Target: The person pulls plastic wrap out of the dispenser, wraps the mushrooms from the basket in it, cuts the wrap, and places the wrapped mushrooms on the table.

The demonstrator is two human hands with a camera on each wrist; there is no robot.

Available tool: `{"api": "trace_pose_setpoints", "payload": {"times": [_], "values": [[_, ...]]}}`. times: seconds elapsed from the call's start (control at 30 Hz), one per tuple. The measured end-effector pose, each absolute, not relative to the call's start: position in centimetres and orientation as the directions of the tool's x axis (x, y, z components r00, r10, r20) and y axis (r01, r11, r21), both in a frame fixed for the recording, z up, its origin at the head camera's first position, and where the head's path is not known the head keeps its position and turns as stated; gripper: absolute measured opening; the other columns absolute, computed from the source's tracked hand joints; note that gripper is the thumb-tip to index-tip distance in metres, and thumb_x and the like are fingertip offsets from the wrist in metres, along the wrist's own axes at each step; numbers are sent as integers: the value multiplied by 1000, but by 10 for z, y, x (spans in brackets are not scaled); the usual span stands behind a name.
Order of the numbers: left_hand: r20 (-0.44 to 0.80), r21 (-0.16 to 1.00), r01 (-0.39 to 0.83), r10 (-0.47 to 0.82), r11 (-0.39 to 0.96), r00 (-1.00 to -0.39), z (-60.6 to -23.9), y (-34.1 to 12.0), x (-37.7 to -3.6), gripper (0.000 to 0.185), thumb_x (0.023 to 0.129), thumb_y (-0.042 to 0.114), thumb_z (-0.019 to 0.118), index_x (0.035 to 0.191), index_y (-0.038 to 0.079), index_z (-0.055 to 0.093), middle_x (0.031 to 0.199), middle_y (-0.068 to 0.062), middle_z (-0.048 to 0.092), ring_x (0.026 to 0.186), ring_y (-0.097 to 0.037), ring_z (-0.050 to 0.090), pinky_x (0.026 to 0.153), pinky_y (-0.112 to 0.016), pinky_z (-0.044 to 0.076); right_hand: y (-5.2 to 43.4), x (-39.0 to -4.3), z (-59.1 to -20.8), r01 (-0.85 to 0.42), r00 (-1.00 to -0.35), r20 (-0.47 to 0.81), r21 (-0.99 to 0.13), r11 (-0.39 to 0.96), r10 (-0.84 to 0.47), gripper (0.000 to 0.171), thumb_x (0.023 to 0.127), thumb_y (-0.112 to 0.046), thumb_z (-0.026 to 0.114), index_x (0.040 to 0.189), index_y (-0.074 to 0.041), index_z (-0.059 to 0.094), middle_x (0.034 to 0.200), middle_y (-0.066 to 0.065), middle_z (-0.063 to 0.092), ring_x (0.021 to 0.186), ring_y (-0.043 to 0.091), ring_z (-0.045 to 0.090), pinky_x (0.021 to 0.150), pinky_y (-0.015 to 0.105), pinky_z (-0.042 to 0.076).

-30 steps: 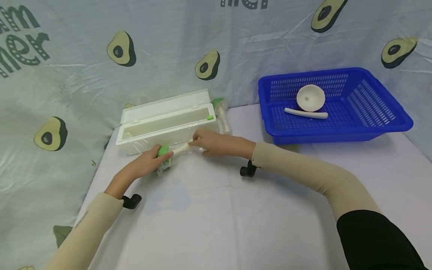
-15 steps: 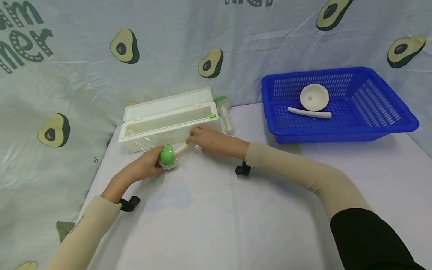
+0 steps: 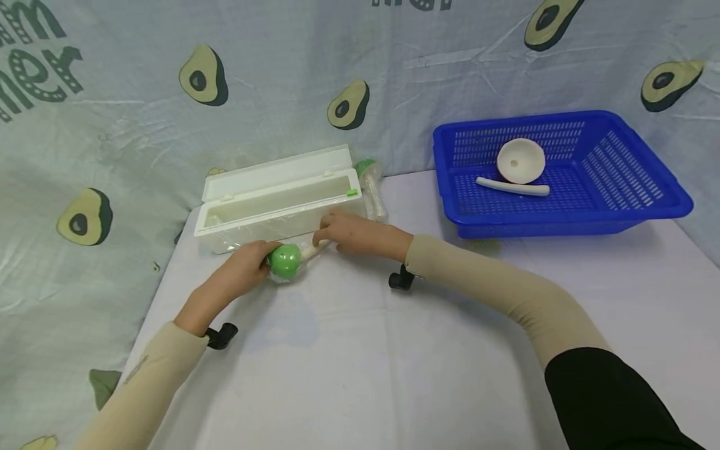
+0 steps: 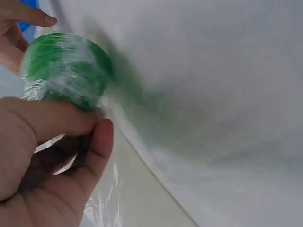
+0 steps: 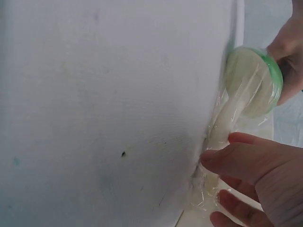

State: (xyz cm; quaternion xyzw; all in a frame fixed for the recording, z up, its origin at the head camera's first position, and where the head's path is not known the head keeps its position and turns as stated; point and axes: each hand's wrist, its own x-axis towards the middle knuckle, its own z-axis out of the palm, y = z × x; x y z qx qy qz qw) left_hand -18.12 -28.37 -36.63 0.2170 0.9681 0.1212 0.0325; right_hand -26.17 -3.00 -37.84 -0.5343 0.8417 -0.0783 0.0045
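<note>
From the head camera, the green-capped toy mushroom (image 3: pixel 288 259) lies on the bench (image 3: pixel 394 362) just in front of the white film box (image 3: pixel 278 203), and clear film already covers it. The left hand (image 3: pixel 244 269) curls round the green cap; the right hand (image 3: pixel 354 234) pinches the pale stem end with the film. Judging by this, the wrapping is largely done, and what seems left is freeing the film from the box and closing the loose ends. A second wrapped mushroom (image 3: pixel 371 187) lies at the right end of the box. Far right, a blue basket (image 3: pixel 647 212) holds a white cap (image 3: pixel 520 160) and a white stem (image 3: pixel 512 187), both bare. Nothing stands between the hands and the box.

The left wrist camera shows the mushroom cap (image 4: pixel 64 66) under wrinkled film, the left thumb and fingers (image 4: pixel 52 123) gripping it; a fingertip of the other hand shows at top left.

The right wrist camera shows the underside of the cap (image 5: pixel 253 80) and the stem, film bunched along it, with the right fingers (image 5: pixel 246 161) pressed on the film near the stem's end.
</note>
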Motion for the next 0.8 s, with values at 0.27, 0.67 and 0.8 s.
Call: {"api": "trace_pose_setpoints", "payload": {"times": [0.27, 0.67, 0.8], "values": [[61, 439, 272, 274, 856, -960, -366, -285, -169, 35, 102, -4, 43, 134, -10, 55, 113, -24, 65, 97, -35, 65, 81, -46, 55, -33, -258, -378, -900, -417, 25, -151, 409, -908, 45, 86, 4, 75, 122, -22, 72, 112, 11, 64, 98, 24, 61, 87, 31, 52], [31, 385, 363, 381, 848, -924, -363, -271, -163, 43, 102, 20, 64, 136, -5, 58, 132, -25, 57, 122, -42, 55, 98, -56, 48, -28, -259, -371, -882, -419, -47, -217, 419, -907, 43, 92, 2, 72, 129, -20, 71, 108, 9, 68, 97, 20, 67, 82, 28, 54], [145, 388, 380, 352, 840, -925, -362, -282, -171, 38, 104, 17, 60, 135, -5, 58, 135, -25, 57, 125, -42, 53, 102, -58, 44, -27, -263, -371, -885, -409, -35, -228, 406, -912, 40, 92, -1, 73, 128, -17, 72, 107, 9, 71, 101, 19, 69, 84, 26, 55]]}}
